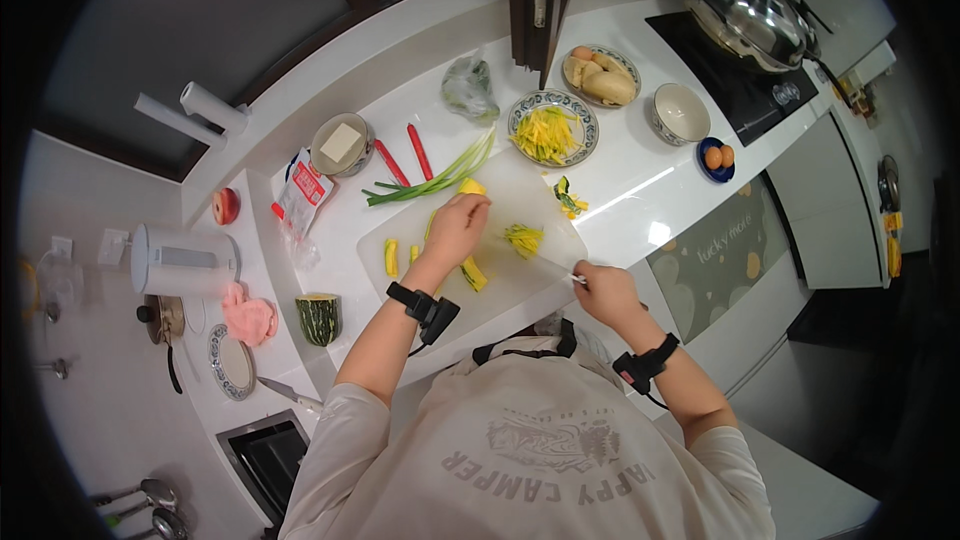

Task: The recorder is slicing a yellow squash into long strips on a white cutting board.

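Observation:
My right hand (607, 294) is closed round the light handle of a kitchen knife (576, 278), whose blade is hard to see over the white cutting board (495, 292). My left hand (456, 229) is over the board, its fingers at a yellow squash piece (471, 187); whether it grips the piece cannot be told. Between the hands lies a small heap of green and yellow squash shreds (523, 240). Squash strips (391, 258) with green skin lie on the left part of the board, and another slice (473, 274) is beside my left wrist. Trimmings (570, 199) sit by the board's far right edge.
Beyond the board are spring onions (435, 184), red-wrapped sticks (420, 152), a plate of yellow shreds (553, 127) and a bowl of tofu (341, 144). A squash half (318, 319) stands left. A second knife (290, 393) lies near the sink (266, 457). An empty bowl (681, 114) and eggs (720, 158) are at right.

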Tool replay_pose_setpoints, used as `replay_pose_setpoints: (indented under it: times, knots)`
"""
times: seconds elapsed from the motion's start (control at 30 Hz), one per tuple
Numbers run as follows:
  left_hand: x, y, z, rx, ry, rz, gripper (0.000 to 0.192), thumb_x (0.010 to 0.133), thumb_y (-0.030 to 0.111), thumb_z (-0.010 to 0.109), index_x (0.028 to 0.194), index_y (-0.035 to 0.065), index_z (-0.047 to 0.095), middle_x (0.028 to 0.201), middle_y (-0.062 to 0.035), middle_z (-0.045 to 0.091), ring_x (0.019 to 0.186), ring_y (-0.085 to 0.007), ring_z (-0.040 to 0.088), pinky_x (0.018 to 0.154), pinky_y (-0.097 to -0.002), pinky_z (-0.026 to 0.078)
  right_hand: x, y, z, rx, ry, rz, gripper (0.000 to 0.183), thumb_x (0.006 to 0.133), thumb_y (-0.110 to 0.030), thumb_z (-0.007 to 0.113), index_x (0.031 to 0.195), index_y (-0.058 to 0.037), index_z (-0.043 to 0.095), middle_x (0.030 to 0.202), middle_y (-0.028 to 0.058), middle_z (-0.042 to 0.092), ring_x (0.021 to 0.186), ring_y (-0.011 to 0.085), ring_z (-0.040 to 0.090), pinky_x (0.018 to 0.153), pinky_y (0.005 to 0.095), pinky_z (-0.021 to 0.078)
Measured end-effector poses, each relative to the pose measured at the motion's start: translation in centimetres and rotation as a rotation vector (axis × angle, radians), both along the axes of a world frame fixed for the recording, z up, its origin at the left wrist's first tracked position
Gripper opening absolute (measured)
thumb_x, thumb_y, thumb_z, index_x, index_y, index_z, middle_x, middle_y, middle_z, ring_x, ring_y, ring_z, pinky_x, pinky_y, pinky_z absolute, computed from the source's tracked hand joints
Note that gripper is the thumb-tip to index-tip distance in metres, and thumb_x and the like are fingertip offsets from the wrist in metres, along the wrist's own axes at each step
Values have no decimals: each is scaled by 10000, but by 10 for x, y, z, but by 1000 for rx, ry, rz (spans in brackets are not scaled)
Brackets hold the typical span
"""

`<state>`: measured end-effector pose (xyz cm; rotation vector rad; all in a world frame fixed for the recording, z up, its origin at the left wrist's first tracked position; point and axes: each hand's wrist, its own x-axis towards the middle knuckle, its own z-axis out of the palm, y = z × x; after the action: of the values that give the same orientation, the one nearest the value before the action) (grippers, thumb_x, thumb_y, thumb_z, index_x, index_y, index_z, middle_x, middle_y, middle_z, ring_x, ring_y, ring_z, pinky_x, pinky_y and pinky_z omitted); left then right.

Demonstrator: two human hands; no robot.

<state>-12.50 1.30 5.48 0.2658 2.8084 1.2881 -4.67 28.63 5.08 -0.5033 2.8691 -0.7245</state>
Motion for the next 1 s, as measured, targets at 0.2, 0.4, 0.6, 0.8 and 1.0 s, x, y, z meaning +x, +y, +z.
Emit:
replay_pose_setpoints:
  times: [0.2,0.4,0.6,0.8,1.0]
  knots:
    - [42,9,-64,655,-732,225,265,920,142,521,1103,-46,558,961,-93,612,824,-159,619,722,-248,517,-26,43,-14,-426,-687,-285,209,874,-226,594,776,-43,570,552,53,513,469,150,498,461,305,416]
    - [44,39,-70,909,-806,521,308,908,156,539,1152,-32,531,1011,-114,601,885,-191,618,791,-293,520,-38,45,-29,-508,-949,-296,262,895,-241,601,719,-68,515,530,2,493,386,86,439,371,249,353]
    - [40,47,-72,934,-781,585,275,908,166,541,1113,-15,567,987,-99,619,877,-185,620,793,-297,520,-33,22,-34,-482,-1053,-166,256,904,-242,595,732,-67,521,530,3,497,390,85,448,371,243,350]
    - [20,66,-56,906,-688,645,235,897,164,570,1065,2,591,956,-67,633,846,-138,613,761,-276,518,-43,27,-32,-548,-979,-161,243,908,-227,584,740,-65,515,524,4,495,389,81,449,374,246,352]
    - [-67,99,-48,775,-305,551,257,856,181,646,1024,-8,599,875,-39,649,756,-103,615,643,-230,493,-86,22,-1,-698,-705,-260,224,882,-205,565,779,-8,541,534,39,507,395,110,459,385,270,377]
